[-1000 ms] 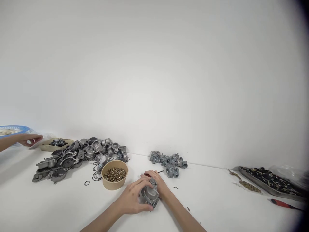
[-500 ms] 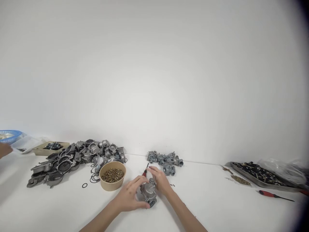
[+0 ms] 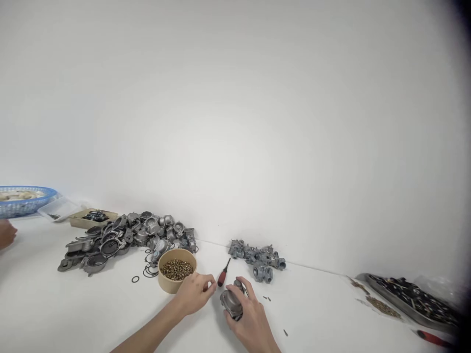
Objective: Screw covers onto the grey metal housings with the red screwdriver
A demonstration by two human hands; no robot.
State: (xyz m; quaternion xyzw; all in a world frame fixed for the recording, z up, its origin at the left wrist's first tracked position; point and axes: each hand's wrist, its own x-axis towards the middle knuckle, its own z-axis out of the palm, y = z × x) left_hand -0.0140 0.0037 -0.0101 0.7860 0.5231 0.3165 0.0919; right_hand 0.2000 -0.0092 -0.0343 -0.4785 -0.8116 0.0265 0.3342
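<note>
Your right hand (image 3: 252, 316) curls its spread fingers around the part (image 3: 231, 304), which sits between thumb and fingertips. Your left hand (image 3: 195, 294) has thumb and forefinger pressed together; whether they pinch anything, you can't tell. The screwdriver (image 3: 222, 277) lies just beyond the left fingertips, the bowl (image 3: 170, 285) left of them.

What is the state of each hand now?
Left hand: fingers curled closed; cannot tell if they pinch something small.
Right hand: closed around a grey metal part.
</note>
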